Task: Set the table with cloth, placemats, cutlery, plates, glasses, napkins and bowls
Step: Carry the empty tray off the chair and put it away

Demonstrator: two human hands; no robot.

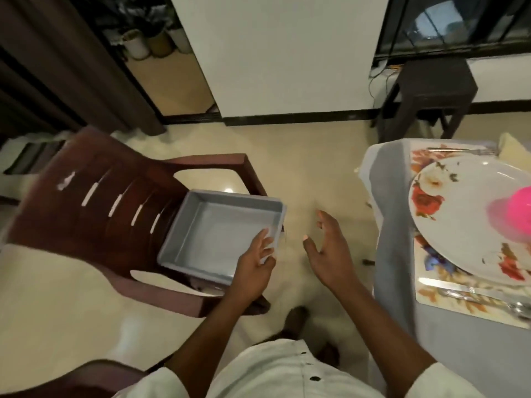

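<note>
- The person stands between a brown plastic chair [94, 202] and the table [393, 225], looking down at both hands.
- The left hand [253, 271] grips the near right corner of a grey plastic bin [221, 234], fingers curled over its rim and into the inside. To me that looks like a hold on the bin as it sits on the chair seat, either steadying it or about to shift it.
- The bin rests on the seat, its corner jutting a little past the front edge. The chair seems to serve as a side stand for supplies, close to the table.
- The bin shows only its bare grey floor and walls; nothing lies in it that I can see. I take it that whatever it carried is already out.
- The right hand [327, 248] hangs in the air between bin and table, fingers spread and relaxed, holding nothing and touching nothing.
- On the table a pale grey cloth [388, 282] drapes over the edge, and a floral placemat [431, 294] lies on it.
- A white flowered plate [459, 219] sits on the placemat. Something bright pink [517, 208] stands on the plate at the frame's edge; it is too blurred to say whether it is a bowl or a cup.
- Cutlery flanks the plate: a knife [448, 287] and a spoon on the near side of the mat, a fork [462, 150] on the far side.
- This one setting looks close to done, though I see no glass or napkin clearly.
</note>
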